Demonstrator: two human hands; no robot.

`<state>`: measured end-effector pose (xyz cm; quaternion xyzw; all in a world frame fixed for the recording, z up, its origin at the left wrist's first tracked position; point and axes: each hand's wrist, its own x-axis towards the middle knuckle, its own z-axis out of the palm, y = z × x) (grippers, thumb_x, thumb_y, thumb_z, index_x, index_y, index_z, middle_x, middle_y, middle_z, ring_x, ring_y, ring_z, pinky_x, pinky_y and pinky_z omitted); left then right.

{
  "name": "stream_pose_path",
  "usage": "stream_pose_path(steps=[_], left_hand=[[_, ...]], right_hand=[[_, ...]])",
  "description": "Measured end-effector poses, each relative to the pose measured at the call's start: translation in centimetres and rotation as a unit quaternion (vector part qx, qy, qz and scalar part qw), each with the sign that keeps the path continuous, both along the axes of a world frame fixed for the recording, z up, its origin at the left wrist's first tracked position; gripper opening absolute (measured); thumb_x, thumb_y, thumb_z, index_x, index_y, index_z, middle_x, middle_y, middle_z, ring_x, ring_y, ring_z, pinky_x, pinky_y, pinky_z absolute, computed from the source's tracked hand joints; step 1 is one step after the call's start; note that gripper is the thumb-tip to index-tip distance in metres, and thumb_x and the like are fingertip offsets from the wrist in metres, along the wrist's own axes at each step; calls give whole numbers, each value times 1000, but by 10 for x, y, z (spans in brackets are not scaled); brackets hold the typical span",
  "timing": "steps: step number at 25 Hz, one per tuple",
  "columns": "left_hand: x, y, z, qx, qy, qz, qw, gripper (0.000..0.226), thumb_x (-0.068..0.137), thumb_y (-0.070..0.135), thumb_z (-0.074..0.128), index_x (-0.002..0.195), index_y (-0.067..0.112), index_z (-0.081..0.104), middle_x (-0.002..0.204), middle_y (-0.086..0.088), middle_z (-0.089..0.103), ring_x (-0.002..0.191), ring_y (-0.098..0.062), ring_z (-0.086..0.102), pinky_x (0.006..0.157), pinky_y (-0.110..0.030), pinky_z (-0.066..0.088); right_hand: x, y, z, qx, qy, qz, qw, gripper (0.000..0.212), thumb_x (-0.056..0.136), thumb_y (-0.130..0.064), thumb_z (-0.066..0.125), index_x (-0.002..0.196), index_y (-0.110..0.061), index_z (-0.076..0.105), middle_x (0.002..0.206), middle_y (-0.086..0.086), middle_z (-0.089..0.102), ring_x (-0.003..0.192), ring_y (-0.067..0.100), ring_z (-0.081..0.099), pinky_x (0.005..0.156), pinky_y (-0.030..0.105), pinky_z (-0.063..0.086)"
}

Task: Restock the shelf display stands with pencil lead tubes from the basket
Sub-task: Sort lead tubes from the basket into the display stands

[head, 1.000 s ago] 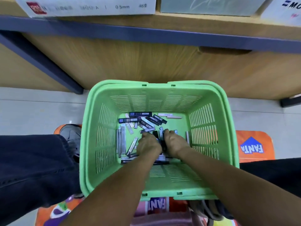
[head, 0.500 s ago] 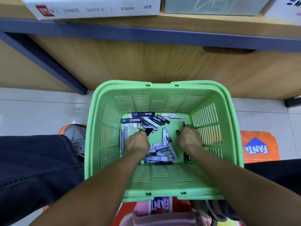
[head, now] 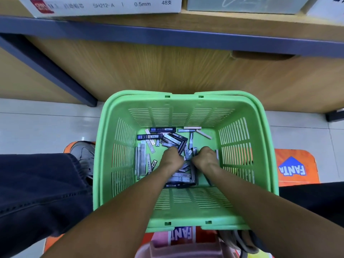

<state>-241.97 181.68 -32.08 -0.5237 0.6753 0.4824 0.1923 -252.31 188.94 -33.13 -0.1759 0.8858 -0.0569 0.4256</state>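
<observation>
A green plastic basket point(head: 119, 112) stands on the floor between my legs. Several flat pencil lead tubes point(head: 162, 130), black and silver, lie scattered on its bottom. Both my hands are down inside it, side by side over the pile. My left hand point(head: 172, 158) has its fingers curled around a dark tube point(head: 181, 147) that sticks out past the knuckles. My right hand point(head: 205, 158) is curled among the tubes at the middle; its fingertips are hidden, so what it holds cannot be made out.
A wooden shelf unit with a dark blue edge point(head: 186, 37) rises behind the basket. A white box marked 0.5mm point(head: 104, 4) sits on it at top left. An orange Fanta mat point(head: 294, 167) lies under my shoes point(head: 83, 153).
My hands were together, spread apart half a second ago, and have come back together over the middle of the pile. The camera has dipped slightly closer.
</observation>
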Motion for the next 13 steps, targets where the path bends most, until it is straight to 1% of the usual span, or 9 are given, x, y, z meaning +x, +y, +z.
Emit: stream_pose_path(steps=[1,3,4,5,6,8,10,12,13], left_hand=[[-2,0,-1,22,10,19,1000,2,98,6,55,99,8,54,89,-8,60,78,-25,59,63,-31,46],[-7,1,-4,61,20,59,996,9,98,11,56,104,5,59,93,-12,63,80,-27,61,69,-36,51],[-8,0,-6,79,23,81,993,13,98,13,57,106,4,60,94,-13,64,81,-27,61,72,-37,53],[-9,0,-8,94,26,97,990,15,98,16,58,107,4,61,96,-13,65,83,-27,61,74,-37,52],[-11,0,-10,102,29,105,989,17,99,19,58,107,4,61,97,-13,65,84,-27,61,76,-36,52],[-11,1,-11,99,32,116,988,17,102,24,55,107,8,56,103,-10,64,91,-26,60,82,-35,50],[-12,3,-12,87,38,120,988,18,104,27,53,113,12,53,111,-8,63,98,-26,60,86,-35,50],[-11,5,-14,80,50,119,988,29,104,28,53,127,10,52,125,-11,62,109,-28,60,91,-36,50],[-9,5,-14,83,56,120,988,37,104,30,53,134,9,48,134,-12,59,118,-29,58,95,-35,49]], right_hand=[[-1,-2,-2,-12,-14,-20,1000,11,90,-10,66,82,-2,67,85,12,67,71,23,64,57,29,50],[-2,-5,-4,-30,-49,-61,996,9,87,-3,65,87,2,73,86,16,72,78,26,70,69,35,58],[-2,-6,-5,-42,-78,-98,991,9,86,2,64,87,4,73,83,18,73,76,27,72,72,38,61],[-1,-7,-5,-57,-115,-142,981,8,84,7,64,84,6,72,78,18,72,69,27,71,71,40,62],[0,-7,-5,-70,-147,-178,970,9,82,11,63,79,6,70,71,18,70,60,26,69,66,39,64],[1,-5,-2,-95,-191,-230,950,16,79,18,63,72,4,66,63,16,66,51,23,67,54,31,59],[0,-1,-3,-124,-234,-289,920,18,79,21,62,74,5,66,69,17,66,61,25,69,57,29,60],[-2,3,-4,-141,-275,-327,893,18,82,21,60,84,5,69,82,19,68,76,28,68,64,31,60],[-3,4,-4,-144,-290,-327,888,20,84,20,59,89,4,70,87,18,70,81,27,68,66,30,59]])
